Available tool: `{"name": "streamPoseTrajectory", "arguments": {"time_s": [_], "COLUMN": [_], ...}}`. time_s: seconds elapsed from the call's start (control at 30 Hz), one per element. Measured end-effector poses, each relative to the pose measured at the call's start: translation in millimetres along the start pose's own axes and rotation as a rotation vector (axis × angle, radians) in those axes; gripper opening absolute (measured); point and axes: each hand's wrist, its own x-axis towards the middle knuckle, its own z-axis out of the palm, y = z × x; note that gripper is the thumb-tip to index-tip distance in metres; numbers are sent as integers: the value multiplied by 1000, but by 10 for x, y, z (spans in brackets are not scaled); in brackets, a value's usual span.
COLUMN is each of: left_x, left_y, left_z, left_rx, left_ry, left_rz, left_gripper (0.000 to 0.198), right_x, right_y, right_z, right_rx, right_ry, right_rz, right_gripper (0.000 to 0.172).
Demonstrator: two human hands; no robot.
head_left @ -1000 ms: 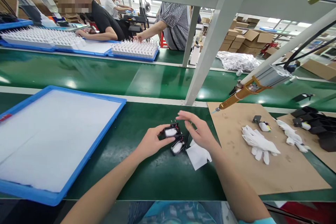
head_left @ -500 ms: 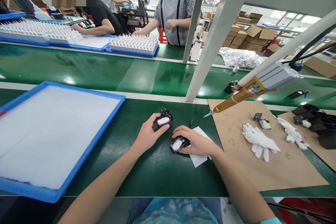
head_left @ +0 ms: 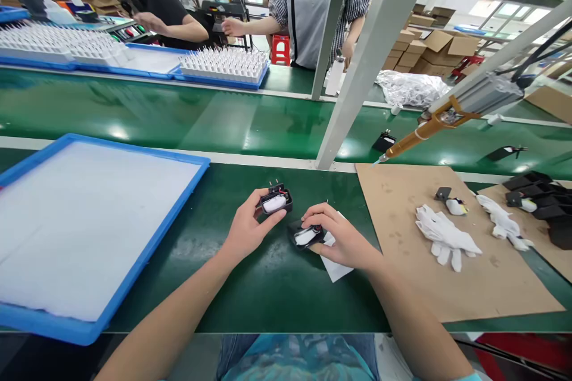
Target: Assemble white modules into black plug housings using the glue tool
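My left hand grips an open black plug adapter, its two metal pins facing away from me. A white block and a bit of red wire show inside its housing. To the right, my right hand has its fingers curled round a second open black adapter, which also has a white part in it. That one is low over the green bench, and the fingers hide its right side. Partly under the right hand lies a white sheet of paper.
Left stands a blue-rimmed tray with a white lining. A gold dispenser hangs above brown cardboard. White gloves, a small black-and-white part and black housings lie right. A metal post rises ahead. Co-workers work beyond the conveyor.
The dispenser has swung up and to the right, away from my hands. Both hands keep their adapters, the right one's tilting slightly. Across the conveyor, a co-worker's hand has lifted off the white tray.
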Motion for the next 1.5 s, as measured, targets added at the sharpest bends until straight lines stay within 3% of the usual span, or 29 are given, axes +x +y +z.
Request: {"name": "streamPoseTrajectory", "arguments": {"time_s": [0.23,0.4,0.47,0.53,0.6,0.63,0.73,0.8,0.9,1.0,1.07,1.13,1.2,1.33,1.4,1.5], "left_x": [69,174,168,113,25,-23,-130,-149,-115,-76,-76,-99,-133,-192,-209,-227], "left_y": [-71,-227,-206,-114,7,60,122,90,21,7,29,57,78,77,58,17], "left_z": [-22,-55,-69,-79,-73,-62,4,52,85,80,82,95,116,164,188,218], "left_rx": [262,385,453,520,499,459,356,297,7,-363,-464,-429,-283,77,152,196], "left_ry": [-12,-129,-105,7,100,89,-146,-298,-412,-595,-679,-643,-496,-197,-140,-113], "left_rz": [-93,-89,-27,125,307,371,368,239,58,-49,-60,-38,-3,181,308,439], "left_gripper": [39,35,43,51,50,46,38,37,37,59,72,74,69,58,56,55], "right_x": [-11,-13,-12,-9,-5,-2,0,-2,-6,-13,-24,-42,-61,-56,-29,10], "right_y": [23,38,35,27,13,5,-20,-39,-86,-162,-207,-222,-198,-97,-74,-103], "right_z": [-3,-10,-22,-38,-52,-58,-73,-80,-81,-68,-72,-104,-151,-159,-83,73], "right_rx": [-15,-28,-30,-31,-35,-34,-16,2,45,144,213,263,313,377,331,173], "right_ry": [6,19,43,72,107,125,169,193,206,142,79,30,41,319,442,518], "right_rz": [4,6,0,-4,-8,-14,-44,-65,-81,-123,-156,-145,-93,60,111,108], "right_gripper": [41,39,40,40,40,39,38,40,39,37,36,39,46,46,39,38]}}
